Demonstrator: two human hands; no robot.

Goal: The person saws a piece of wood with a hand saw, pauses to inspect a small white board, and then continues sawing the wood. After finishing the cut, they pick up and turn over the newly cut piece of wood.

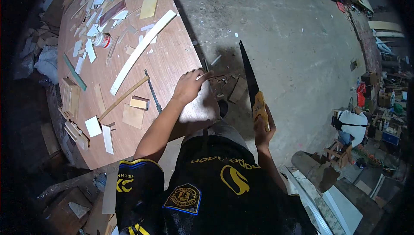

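Observation:
My right hand [264, 128] is wrapped round the yellow wooden handle of a handsaw [250, 74]. The dark blade points forward and up, over the floor and apart from the table. At the near right edge of the wooden table [172, 62], my left hand [188, 87] is closed, pressing on the tabletop. Between its thumb and fingers shows the pale end of a small piece of wood [199, 77], mostly hidden by the hand. Left of that hand lie a dark metal bar [152, 89] and a long-handled hammer [125, 97].
A long pale curved strip [142, 53], a jar [102, 40], small wood blocks [139, 102] and many offcuts lie on the table. Another person [351, 125] bends over clutter at the far right. White boards [343, 209] lean near my right side.

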